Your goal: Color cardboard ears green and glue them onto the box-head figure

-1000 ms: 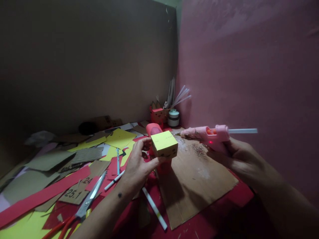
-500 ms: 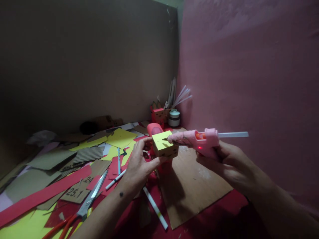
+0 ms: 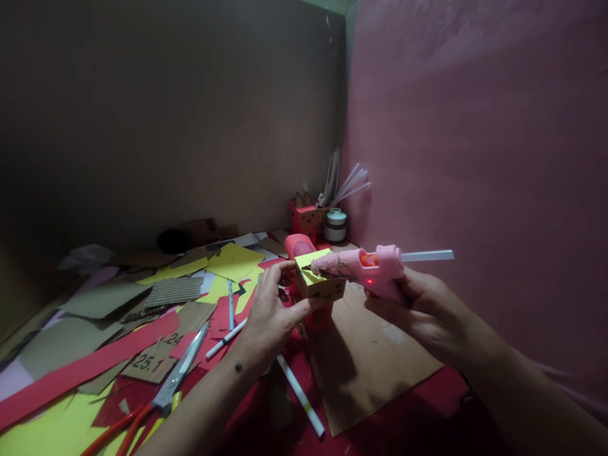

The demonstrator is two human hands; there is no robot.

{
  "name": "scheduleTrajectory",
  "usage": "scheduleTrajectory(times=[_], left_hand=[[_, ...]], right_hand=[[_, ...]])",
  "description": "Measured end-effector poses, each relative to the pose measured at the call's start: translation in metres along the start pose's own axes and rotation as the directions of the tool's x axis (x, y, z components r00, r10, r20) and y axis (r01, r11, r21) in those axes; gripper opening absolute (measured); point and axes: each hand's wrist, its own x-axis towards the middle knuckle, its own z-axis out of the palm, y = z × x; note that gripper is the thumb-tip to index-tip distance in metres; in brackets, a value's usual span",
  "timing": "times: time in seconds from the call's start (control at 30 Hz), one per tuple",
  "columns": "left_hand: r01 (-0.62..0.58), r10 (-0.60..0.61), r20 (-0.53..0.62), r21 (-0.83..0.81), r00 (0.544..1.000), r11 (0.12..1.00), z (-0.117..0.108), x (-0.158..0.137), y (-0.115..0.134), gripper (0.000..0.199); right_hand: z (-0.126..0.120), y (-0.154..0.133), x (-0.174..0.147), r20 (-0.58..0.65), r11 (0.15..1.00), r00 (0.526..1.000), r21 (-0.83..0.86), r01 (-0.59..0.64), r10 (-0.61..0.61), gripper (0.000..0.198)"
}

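My left hand holds a small box figure with a yellow top and a brown cardboard front bearing drawn marks. Its thumb lies along the lower front, and the other fingers are at the left side. A red part shows below the box, and a rounded red piece stands just behind. In my right hand is a pink glue gun with a lit red light and a clear glue stick out of its back. The nozzle points left, over the yellow top; whether it touches is unclear.
Scissors with red handles lie at lower left among coloured paper and cardboard scraps. White markers lie nearby. A cardboard sheet is under the box. Behind stand a red box figure, a white jar and glue sticks.
The glue gun has moved left across the yellow top, its nozzle now near the left edge. My left hand keeps its hold on the box. The whole view has shifted slightly.
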Motion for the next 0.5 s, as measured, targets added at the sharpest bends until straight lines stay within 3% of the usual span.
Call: scheduleTrajectory(times=[0.17,0.5], left_hand=[[0.002,-0.002,-0.002,0.0,1.0,1.0,0.0009,0.0004,0.0013,0.055],[-0.02,0.02,0.006,0.001,1.0,1.0,0.0002,0.0001,-0.002,0.054]], right_hand=[[0.0004,0.0025,0.0009,0.004,1.0,1.0,0.008,0.007,-0.007,0.006],[-0.0065,0.0057,-0.0012,0.032,1.0,0.999,-0.019,-0.006,0.006,0.041]])
